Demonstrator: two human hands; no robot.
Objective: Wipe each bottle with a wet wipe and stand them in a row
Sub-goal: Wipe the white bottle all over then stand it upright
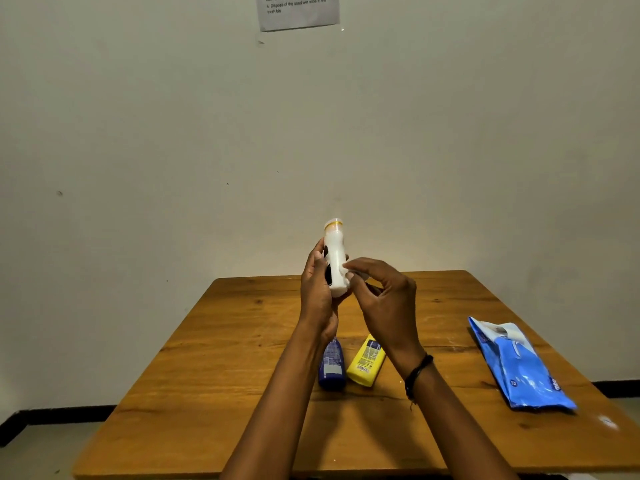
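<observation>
Our left hand curls round a white bottle, upright above the far edge of the table; our right hand pinches at its side, wipe unclear. Probably light, slick plastic; grip mid-body.

Wall notice: "4. Dispose of the used wet wipe".

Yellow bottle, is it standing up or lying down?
Lying down. The yellow bottle lies on its side on the table, beside the blue bottle.
</observation>
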